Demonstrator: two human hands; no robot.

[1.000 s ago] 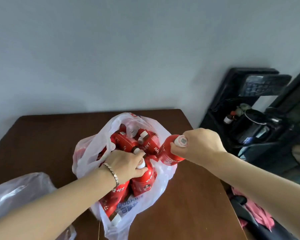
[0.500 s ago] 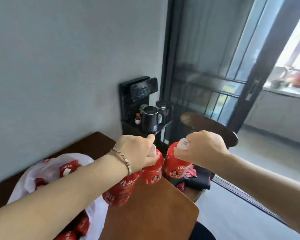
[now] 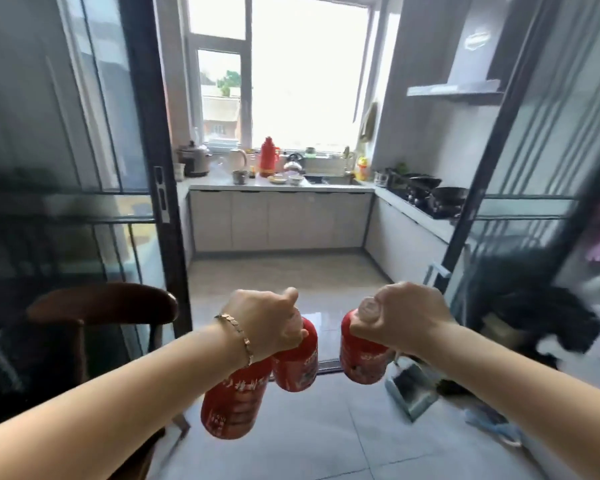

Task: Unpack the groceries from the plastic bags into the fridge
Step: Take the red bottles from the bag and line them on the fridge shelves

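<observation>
The red bottles [image 3: 236, 400] hanging from the left hand [image 3: 267, 320] and right hand [image 3: 399, 320] have open floor [image 3: 284, 278] ahead, between two glass doors [image 3: 66, 133], up to the far cabinets [image 3: 281, 220]. A brown chair [image 3: 101, 303] stands near left. A dustpan [image 3: 413, 389] and dark heap [image 3: 541, 323] sit near right.

The left hand [image 3: 267, 320] covers the necks and caps of its two red bottles [image 3: 236, 400]; right of it, the right hand [image 3: 402, 320] hides the neck of a third bottle [image 3: 361, 358]. Print on all three is blurred. Farther right, a dark heap [image 3: 548, 323] is smeared beyond telling.
</observation>
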